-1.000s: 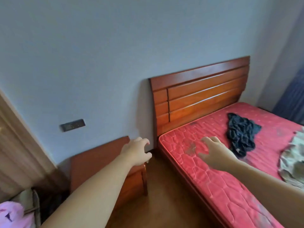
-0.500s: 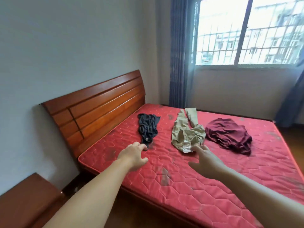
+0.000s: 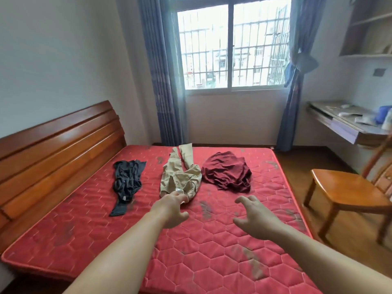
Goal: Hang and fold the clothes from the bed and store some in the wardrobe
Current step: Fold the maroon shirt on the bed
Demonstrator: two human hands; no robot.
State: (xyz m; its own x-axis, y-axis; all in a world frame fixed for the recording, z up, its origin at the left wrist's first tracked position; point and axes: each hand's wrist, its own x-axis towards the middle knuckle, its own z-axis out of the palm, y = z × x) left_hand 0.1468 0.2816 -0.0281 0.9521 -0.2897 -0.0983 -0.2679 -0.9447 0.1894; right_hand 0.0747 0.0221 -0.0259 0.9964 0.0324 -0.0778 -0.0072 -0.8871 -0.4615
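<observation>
On the bed (image 3: 80, 247) the trousers (image 3: 180, 177) lie at 12 o'clock between a black garment (image 3: 127, 179) at 11 and a maroon one (image 3: 227, 172) at 1, and both hands, left (image 3: 171, 209) and right (image 3: 254, 215), reach with fingers apart and empty, so the first pick seems in hand, and next the left must close on the waistband.

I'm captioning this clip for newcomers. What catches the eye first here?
The red mattress fills the view, with three garments in a row: a black one near the headboard, khaki trousers in the middle, a maroon one on the right. Both hands reach out, the left hand at the trousers' near end, the right hand open.
</observation>
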